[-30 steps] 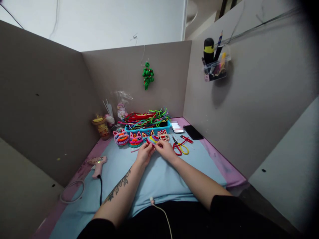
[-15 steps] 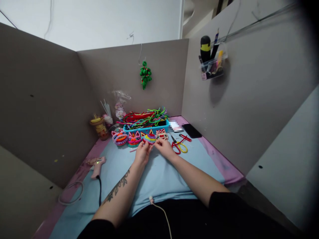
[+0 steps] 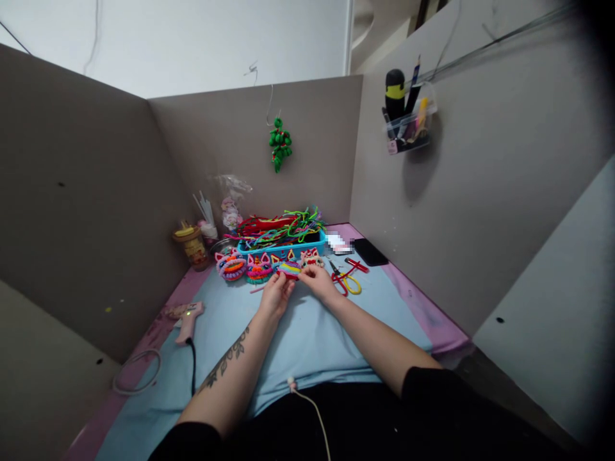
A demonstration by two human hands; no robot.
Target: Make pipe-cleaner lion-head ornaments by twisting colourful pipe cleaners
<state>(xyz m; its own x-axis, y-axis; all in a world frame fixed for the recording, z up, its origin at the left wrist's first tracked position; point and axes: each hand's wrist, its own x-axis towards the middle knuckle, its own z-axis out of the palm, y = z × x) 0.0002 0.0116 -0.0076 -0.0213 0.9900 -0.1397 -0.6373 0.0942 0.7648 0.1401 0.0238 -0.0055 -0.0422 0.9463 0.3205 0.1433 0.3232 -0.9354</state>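
Observation:
Between my hands is a striped pipe-cleaner piece in red, yellow, blue and purple. My left hand grips its lower left side with thumb and fingers. My right hand pinches its right edge, and its fingertips are partly hidden. Just behind stand several colourful pipe-cleaner animal heads, among them a purple and orange one, a pink one and a pale one partly covered by my right hand. A short pink strip lies beside my left hand.
A blue basket of pipe cleaners stands at the back. Right of my hands lie scissors, red-handled pliers and a black phone. A pink glue gun with a cord rests at left. Grey partitions enclose the table.
The striped piece has tilted in my hands, so its stripes now show flatter with more red along the lower edge. My hands have barely shifted.

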